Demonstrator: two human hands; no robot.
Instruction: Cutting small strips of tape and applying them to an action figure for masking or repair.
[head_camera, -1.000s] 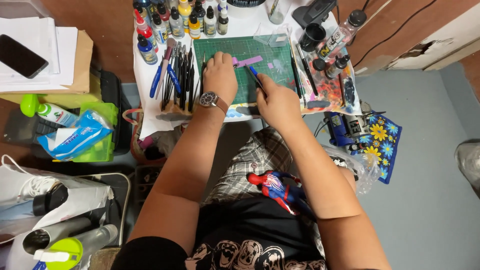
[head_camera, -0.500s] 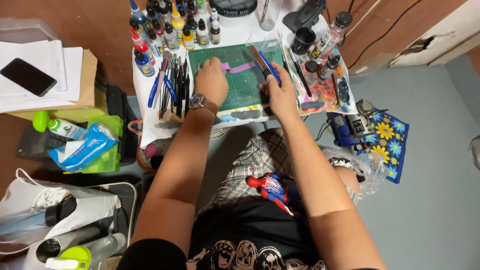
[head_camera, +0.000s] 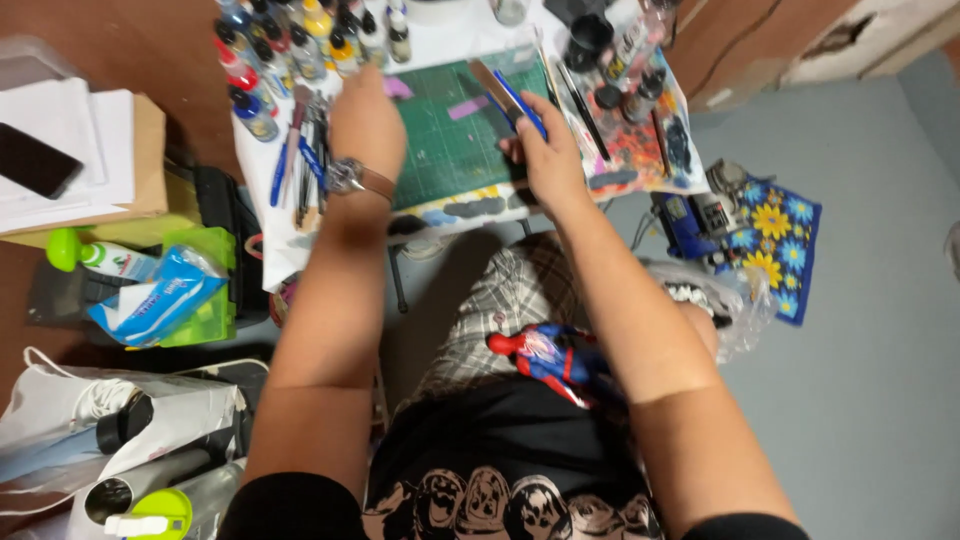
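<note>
Currently our right hand (head_camera: 548, 160), arm extended, pinches a blue-handled tool (head_camera: 512, 97) over the green cutting mat (head_camera: 455, 150) at upper centre; left hand (head_camera: 366, 125) rests palm-down, fingers pressed together, on the mat's left edge.

- left hand (head_camera: 367, 122) flat on green cutting mat (head_camera: 455, 150), wristwatch (head_camera: 347, 176) on wrist
- right hand (head_camera: 548, 160) grips blue-handled tool (head_camera: 520, 103) over mat
- paint bottles (head_camera: 300, 45) just beyond left hand
- red-blue action figure (head_camera: 550, 355) on lap, under right forearm
</note>
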